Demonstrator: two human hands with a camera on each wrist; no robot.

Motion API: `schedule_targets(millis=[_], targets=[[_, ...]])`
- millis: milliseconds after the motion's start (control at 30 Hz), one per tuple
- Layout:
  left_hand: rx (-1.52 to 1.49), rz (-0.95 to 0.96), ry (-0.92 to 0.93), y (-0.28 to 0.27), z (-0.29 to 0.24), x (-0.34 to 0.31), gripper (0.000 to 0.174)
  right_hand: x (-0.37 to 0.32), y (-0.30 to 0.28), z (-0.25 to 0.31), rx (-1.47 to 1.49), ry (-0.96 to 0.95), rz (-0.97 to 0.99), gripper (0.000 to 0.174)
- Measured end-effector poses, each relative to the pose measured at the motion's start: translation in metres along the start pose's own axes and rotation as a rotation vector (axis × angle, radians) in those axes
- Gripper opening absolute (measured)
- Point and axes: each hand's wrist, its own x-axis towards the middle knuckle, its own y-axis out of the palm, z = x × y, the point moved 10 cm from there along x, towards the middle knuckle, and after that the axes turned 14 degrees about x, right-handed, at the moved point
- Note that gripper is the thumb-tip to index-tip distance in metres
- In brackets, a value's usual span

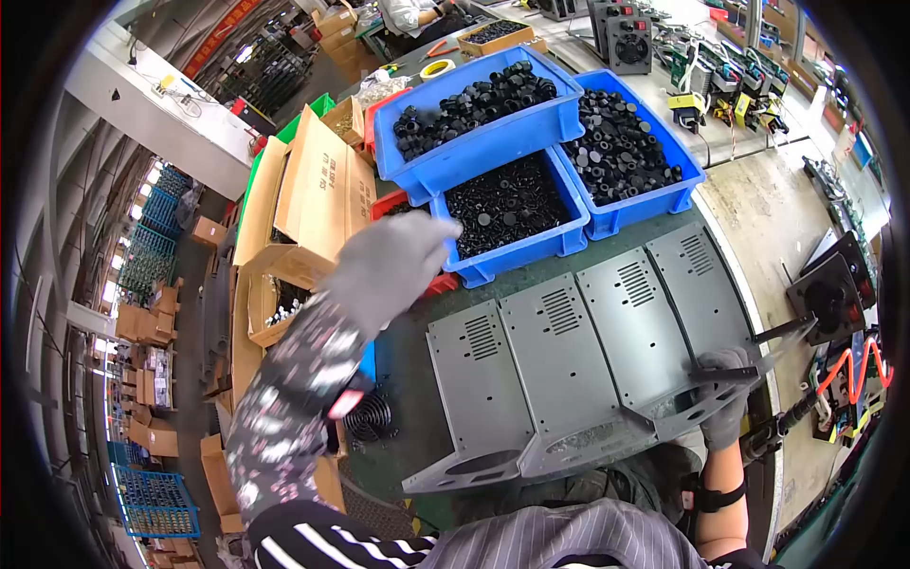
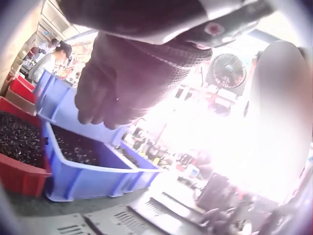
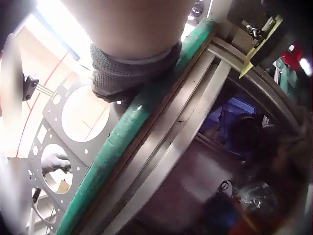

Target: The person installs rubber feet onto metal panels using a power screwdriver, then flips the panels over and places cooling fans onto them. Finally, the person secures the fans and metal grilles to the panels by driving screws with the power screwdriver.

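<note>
Several grey sheet-metal panels [image 1: 569, 365] with vent slots, small holes and large round cutouts lie side by side on the green worktop. My right hand [image 1: 724, 422], in a grey glove, grips the near end of the rightmost panel around a dark flange. In the right wrist view, the worktop's green edge covers most of that glove [image 3: 132, 73]. My gloved left hand [image 1: 393, 261] is raised in front of the blue bin [image 1: 512, 256] of small black parts. Its fingers [image 2: 93, 105] hang loosely bent in the left wrist view, with nothing visible in them.
Two more blue bins, one resting above [image 1: 483, 142] and one at right [image 1: 654, 194], hold black round caps. An open cardboard box [image 1: 318, 190] and a red bin [image 2: 22, 169] flank them at left. A black fan guard [image 1: 368, 417] lies near my left forearm.
</note>
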Motion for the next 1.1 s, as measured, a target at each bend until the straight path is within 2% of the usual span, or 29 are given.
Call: schedule_targets(millis=[33,100,133,200,300,433,467,500,567,600,700,867,967,1033,1067,1100], targets=[[-0.004,-0.035,0.000,0.017,0.007,0.022,0.022,-0.001,-0.002,-0.002,-0.027,-0.006,-0.013,0.015],[0.217,0.108,0.013,0.067,0.014,0.064,0.021,0.000,-0.002,-0.007,-0.071,0.022,-0.012,0.016],[0.213,0.109,0.021,0.078,0.009,0.077,0.021,0.000,0.000,-0.004,-0.087,-0.004,0.003,0.017],[0.469,0.324,0.064,0.117,0.005,0.091,0.017,0.003,0.003,0.001,-0.112,-0.049,0.022,0.013],[0.531,0.399,0.061,0.150,0.011,0.100,0.015,0.005,0.005,0.004,-0.174,-0.071,0.046,0.013],[0.365,0.359,-0.009,0.134,0.015,0.101,0.023,0.008,0.004,0.002,-0.185,-0.066,0.019,0.020],[0.316,0.256,-0.045,0.125,0.016,0.103,0.029,0.008,0.005,0.002,-0.203,-0.090,0.017,0.021],[0.321,0.264,-0.038,0.124,0.013,0.106,0.029,0.007,0.006,0.003,-0.219,-0.112,0.017,0.024],[0.254,0.162,-0.157,0.111,0.011,0.113,0.033,0.005,0.006,-0.001,-0.220,-0.087,0.013,0.025],[0.326,0.182,-0.134,0.121,0.007,0.117,0.035,0.006,0.005,-0.002,-0.226,-0.075,0.007,0.026],[0.420,0.130,-0.164,0.131,0.000,0.126,0.035,0.008,0.006,0.002,-0.212,-0.098,0.008,0.027],[0.361,0.278,-0.175,0.140,0.006,0.132,0.028,0.007,0.004,0.002,-0.190,-0.126,0.002,0.026],[0.271,0.197,-0.151,0.133,0.005,0.127,0.023,0.006,0.003,-0.002,-0.183,-0.123,0.004,0.024],[-0.070,0.160,-0.211,0.131,0.009,0.123,0.023,0.005,0.001,-0.003,-0.175,-0.117,0.004,0.023],[-0.067,0.166,-0.207,0.131,0.009,0.121,0.023,0.005,0.002,-0.002,-0.179,-0.127,0.015,0.021],[-0.055,0.067,-0.184,0.120,0.008,0.120,0.024,0.005,0.003,-0.001,-0.184,-0.140,0.025,0.020]])
